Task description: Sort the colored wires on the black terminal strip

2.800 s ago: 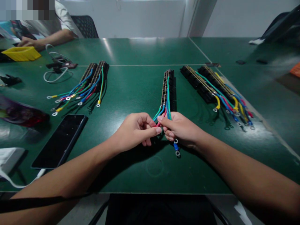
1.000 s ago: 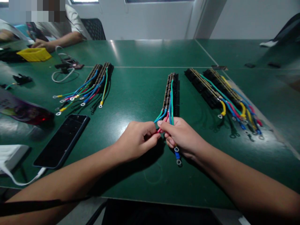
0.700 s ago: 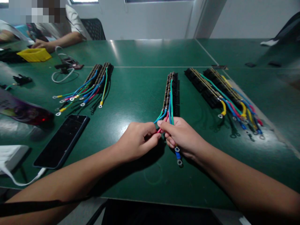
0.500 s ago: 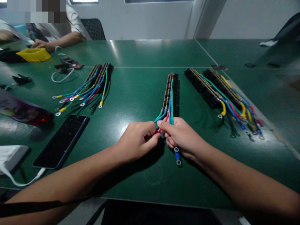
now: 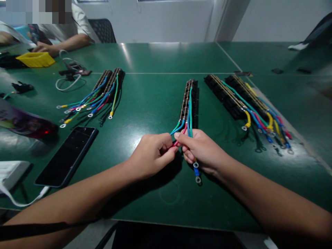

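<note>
A long black terminal block (image 5: 186,100) lies on the green table, its coloured wires running towards me. My left hand (image 5: 155,152) is closed round wires on the left, a red wire (image 5: 175,143) among them; their ends are hidden in the fingers. My right hand (image 5: 201,148) grips the green wire (image 5: 191,110) and a blue wire beside it, thumb on top. Below this hand poke out two ring terminals, one with a blue sleeve (image 5: 196,172). Both hands nearly touch at the red wire.
Two wired terminal blocks (image 5: 110,83) lie at the left, two more (image 5: 225,97) at the right. Nearer on the left are a phone (image 5: 66,155), a white charger (image 5: 12,173) and a bottle (image 5: 26,119). Across the table a person sits by a yellow tray (image 5: 36,60).
Both hands keep their hold on the wires with almost no movement. The whole view has shifted very slightly.
</note>
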The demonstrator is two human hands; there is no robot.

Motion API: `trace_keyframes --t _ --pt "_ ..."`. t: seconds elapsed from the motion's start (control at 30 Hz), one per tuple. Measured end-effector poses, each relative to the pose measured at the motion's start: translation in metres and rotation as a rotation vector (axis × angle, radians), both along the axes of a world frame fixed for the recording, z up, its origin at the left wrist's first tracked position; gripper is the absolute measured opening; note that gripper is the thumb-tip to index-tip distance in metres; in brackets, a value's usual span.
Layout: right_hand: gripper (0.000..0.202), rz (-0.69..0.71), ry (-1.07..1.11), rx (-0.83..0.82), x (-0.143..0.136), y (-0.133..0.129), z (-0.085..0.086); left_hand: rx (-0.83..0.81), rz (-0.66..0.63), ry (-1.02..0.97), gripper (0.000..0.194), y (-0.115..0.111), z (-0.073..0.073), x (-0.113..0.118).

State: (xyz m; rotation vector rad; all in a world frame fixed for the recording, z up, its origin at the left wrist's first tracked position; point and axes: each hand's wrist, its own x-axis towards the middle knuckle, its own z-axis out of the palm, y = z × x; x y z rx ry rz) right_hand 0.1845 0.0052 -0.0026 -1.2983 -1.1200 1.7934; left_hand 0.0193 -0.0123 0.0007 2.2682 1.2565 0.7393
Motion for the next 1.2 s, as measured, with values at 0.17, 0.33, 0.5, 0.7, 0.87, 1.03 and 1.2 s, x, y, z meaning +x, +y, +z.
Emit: trace_keyframes --t 0.17,0.33,0.5,0.7,0.87,1.03,1.2 --pt "0.02 0.019 0.064 -0.03 0.001 0.0007 0.0008 0.079 -0.028 0.001 0.022 0.0002 -0.004 -0.0021" --pt "0.02 0.029 0.07 -0.016 0.0009 0.0008 0.0004 0.088 -0.025 0.019 0.021 0.0016 -0.0048 -0.0019" --pt "0.021 0.03 0.05 0.009 0.0003 0.0007 -0.0011 0.054 0.007 0.013 0.023 0.0012 -0.0031 -0.0008" --pt "0.021 0.045 0.078 0.001 0.0018 0.0004 -0.0012 0.085 -0.019 0.005 0.021 0.0006 -0.0053 -0.0024" --pt "0.022 0.085 0.169 -0.041 0.0029 0.001 -0.0007 0.101 -0.027 0.009 0.021 0.0005 -0.0049 -0.0024" --pt "0.024 0.094 0.195 -0.059 0.0042 0.0006 0.0009 0.085 -0.024 -0.001 0.022 -0.0001 -0.0036 -0.0024" --pt "0.024 0.099 0.189 -0.06 0.0041 -0.0002 0.0015 0.027 0.005 0.009 0.02 0.0006 -0.0009 -0.0017"
